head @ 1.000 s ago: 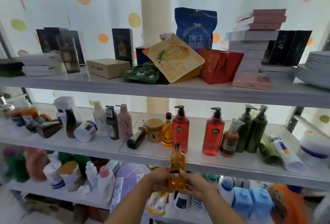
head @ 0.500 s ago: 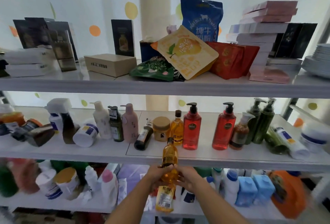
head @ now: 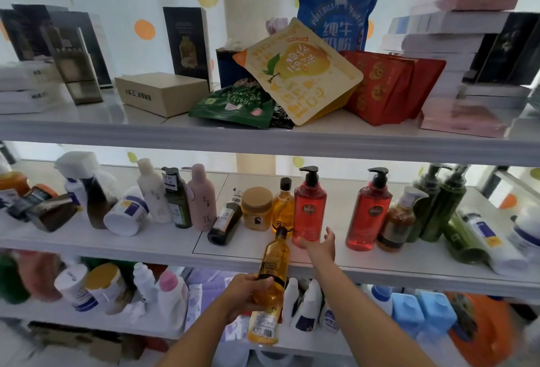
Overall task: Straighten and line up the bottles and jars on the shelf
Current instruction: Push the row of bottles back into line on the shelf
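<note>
Middle shelf (head: pixel 146 246), left to right: white jar (head: pixel 124 214) tipped on its side; dark bottle (head: pixel 225 220) lying flat; left hand (head: pixel 245 293), fingers curled round the lower body of the amber bottle (head: pixel 273 267), which is held tilted in front of the shelf edge, off the shelf; right hand (head: pixel 320 245), fingers straight and spread, at the base of an upright red pump bottle (head: pixel 309 208), contact unclear; second red pump bottle (head: pixel 369 211), upright; green bottle (head: pixel 461 238) lying flat
</note>
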The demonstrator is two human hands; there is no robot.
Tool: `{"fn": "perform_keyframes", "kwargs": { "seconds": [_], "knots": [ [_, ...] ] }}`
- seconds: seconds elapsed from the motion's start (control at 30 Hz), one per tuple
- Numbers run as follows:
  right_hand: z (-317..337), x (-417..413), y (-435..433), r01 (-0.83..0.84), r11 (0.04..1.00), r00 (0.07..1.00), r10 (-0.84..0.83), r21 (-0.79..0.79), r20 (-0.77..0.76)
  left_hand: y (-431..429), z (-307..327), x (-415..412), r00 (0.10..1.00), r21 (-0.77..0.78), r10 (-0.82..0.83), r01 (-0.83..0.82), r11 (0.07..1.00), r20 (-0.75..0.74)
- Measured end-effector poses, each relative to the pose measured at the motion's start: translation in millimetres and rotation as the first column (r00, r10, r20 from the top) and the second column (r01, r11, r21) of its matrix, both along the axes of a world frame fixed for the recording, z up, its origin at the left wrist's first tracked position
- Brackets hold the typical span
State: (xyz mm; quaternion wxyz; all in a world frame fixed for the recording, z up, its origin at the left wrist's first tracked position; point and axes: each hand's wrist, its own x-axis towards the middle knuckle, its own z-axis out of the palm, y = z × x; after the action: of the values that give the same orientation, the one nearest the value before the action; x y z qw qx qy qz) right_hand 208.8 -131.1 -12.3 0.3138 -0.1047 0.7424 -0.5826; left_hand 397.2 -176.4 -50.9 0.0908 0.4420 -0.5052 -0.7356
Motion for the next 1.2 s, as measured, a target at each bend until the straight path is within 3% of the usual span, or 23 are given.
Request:
{"fn": "perform_keyframes", "kwargs": {
  "seconds": [0.47,0.83,1.2],
  "knots": [
    [-19.9,-19.4,-31.8,-0.045,0.998,0.991,0.050,0.047,-0.125,-10.0,8.6,-1.6,0.993,0.036,-0.095,0.092,0.995,0.075],
    [-16.7,-30.2,-27.6,-0.033,0.999,0.993,0.036,0.027,-0.116,-11.1,14.8,-6.8,0.975,-0.026,-0.157,0.163,0.986,0.156],
    [3.1,-60.6,3.0,0.042,0.998,0.995,-0.037,0.050,-0.098,7.6,16.8,-43.3,0.975,-0.006,-0.184,0.186,0.983,0.121]
  ]
}}
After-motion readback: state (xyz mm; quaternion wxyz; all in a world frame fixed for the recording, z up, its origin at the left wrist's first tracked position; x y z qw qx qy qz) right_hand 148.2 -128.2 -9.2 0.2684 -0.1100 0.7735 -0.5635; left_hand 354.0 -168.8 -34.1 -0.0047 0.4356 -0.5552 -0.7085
